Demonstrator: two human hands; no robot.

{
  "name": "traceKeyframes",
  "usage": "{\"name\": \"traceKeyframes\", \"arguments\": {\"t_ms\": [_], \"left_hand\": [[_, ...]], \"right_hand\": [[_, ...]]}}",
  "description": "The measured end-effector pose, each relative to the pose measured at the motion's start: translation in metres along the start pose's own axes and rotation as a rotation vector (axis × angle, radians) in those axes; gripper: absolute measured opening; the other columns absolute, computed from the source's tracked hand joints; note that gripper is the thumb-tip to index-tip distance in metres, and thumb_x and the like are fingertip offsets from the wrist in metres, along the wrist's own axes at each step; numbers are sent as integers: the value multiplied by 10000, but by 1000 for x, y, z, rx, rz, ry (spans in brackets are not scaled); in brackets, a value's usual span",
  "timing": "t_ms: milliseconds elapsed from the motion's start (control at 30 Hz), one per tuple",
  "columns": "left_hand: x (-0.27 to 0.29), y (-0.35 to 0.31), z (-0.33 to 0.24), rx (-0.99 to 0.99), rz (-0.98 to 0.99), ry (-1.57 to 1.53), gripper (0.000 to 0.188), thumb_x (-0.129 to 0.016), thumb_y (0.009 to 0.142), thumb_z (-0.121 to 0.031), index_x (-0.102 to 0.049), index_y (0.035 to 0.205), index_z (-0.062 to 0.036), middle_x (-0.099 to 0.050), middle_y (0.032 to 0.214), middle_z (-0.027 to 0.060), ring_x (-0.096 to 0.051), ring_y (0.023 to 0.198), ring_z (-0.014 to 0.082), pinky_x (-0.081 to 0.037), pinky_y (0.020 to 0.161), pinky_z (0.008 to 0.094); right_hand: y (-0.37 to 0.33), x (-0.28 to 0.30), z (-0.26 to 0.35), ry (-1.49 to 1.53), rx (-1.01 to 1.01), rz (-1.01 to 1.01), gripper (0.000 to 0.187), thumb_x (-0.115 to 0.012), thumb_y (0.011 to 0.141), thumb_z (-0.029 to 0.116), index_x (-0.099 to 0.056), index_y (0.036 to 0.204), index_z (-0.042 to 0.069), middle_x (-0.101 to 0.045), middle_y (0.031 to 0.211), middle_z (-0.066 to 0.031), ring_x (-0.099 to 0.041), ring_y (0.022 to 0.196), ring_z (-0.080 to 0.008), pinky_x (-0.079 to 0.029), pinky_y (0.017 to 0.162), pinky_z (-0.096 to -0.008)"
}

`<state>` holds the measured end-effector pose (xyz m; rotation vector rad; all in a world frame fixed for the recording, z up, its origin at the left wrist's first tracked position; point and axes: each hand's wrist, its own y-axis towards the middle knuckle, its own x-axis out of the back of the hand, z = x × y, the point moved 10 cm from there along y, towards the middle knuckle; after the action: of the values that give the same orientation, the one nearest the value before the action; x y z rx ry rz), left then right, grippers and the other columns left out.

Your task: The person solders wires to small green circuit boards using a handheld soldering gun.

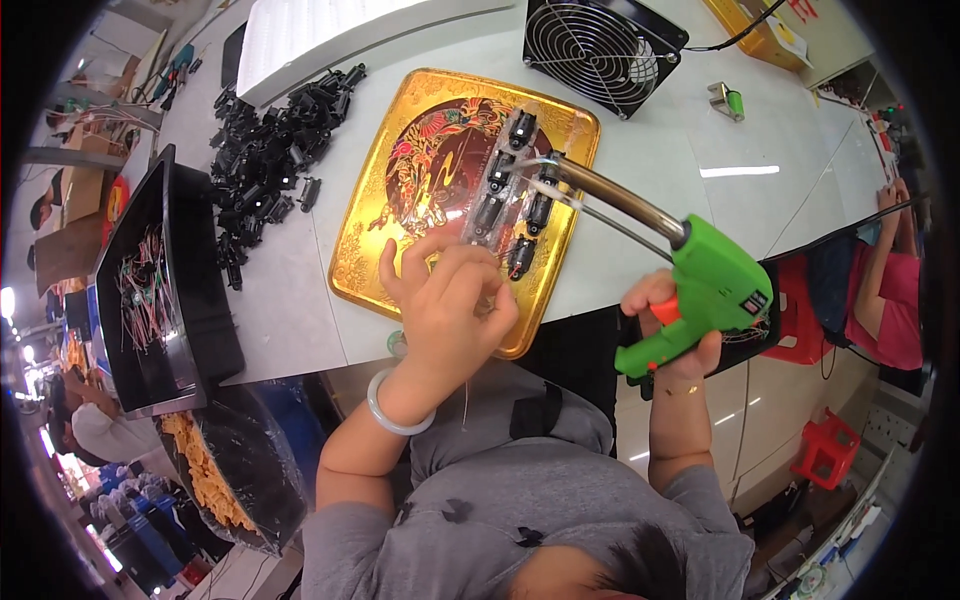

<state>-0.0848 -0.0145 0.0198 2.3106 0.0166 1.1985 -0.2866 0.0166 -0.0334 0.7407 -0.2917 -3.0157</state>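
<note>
My right hand (663, 312) is wrapped round the handle of a green soldering gun (722, 275), its long metal barrel (625, 199) slanting up to the left. The gun's tip ends among small black housings (521, 130) standing in two rows on a clear plastic holder (512, 195). That holder lies on a gold tray (365, 225) with a dark red, patterned centre. Over the tray's near edge, my left hand (450, 305) is closed, thumb and forefinger drawn together beside the near end of the holder. Whatever it pinches is too small to make out. A thin strand hangs below it.
A heap of black housings (265, 150) covers the table's left part, beside a black bin (180, 290) of thin wires. A white foam block (330, 45) and a black fan (600, 50) stand behind the tray. Another person (880, 300) sits at the right.
</note>
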Motion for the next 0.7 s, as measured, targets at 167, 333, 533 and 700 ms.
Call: {"name": "traceKeyframes", "arguments": {"t_ms": [167, 333, 533, 700], "left_hand": [[2, -1, 2, 2, -13, 11, 116, -644, 596, -91, -537, 634, -116, -592, 795, -28, -490, 955, 223, -166, 979, 426], [2, 1, 2, 5, -5, 10, 117, -646, 594, -90, -539, 636, -115, -590, 794, -25, -491, 966, 225, -169, 978, 422], [-1, -1, 2, 7, 8, -10, 157, -654, 576, -100, -513, 629, -145, -572, 810, -41, -486, 955, 207, -147, 996, 445], [-1, 0, 2, -10, 24, -5, 178, -665, 580, -108, -525, 683, -145, -575, 853, -32, -481, 965, 215, -153, 991, 449]], "right_hand": [[36, -30, -11, 145, -1, 147, 713, -472, 768, 588, -500, 1073, -56, -530, 978, -178, -526, 930, -267, -423, 830, -376], [48, -38, -32, 181, -71, 147, 705, -487, 770, 563, -488, 1087, -67, -521, 1008, -177, -519, 966, -265, -413, 876, -416], [48, -45, -32, 156, -86, 189, 684, -490, 781, 527, -440, 1158, -42, -535, 1007, -176, -509, 981, -269, -361, 942, -475], [50, -49, -32, 139, -101, 224, 684, -486, 784, 521, -425, 1181, -33, -542, 1014, -176, -509, 988, -269, -349, 945, -508]]}}
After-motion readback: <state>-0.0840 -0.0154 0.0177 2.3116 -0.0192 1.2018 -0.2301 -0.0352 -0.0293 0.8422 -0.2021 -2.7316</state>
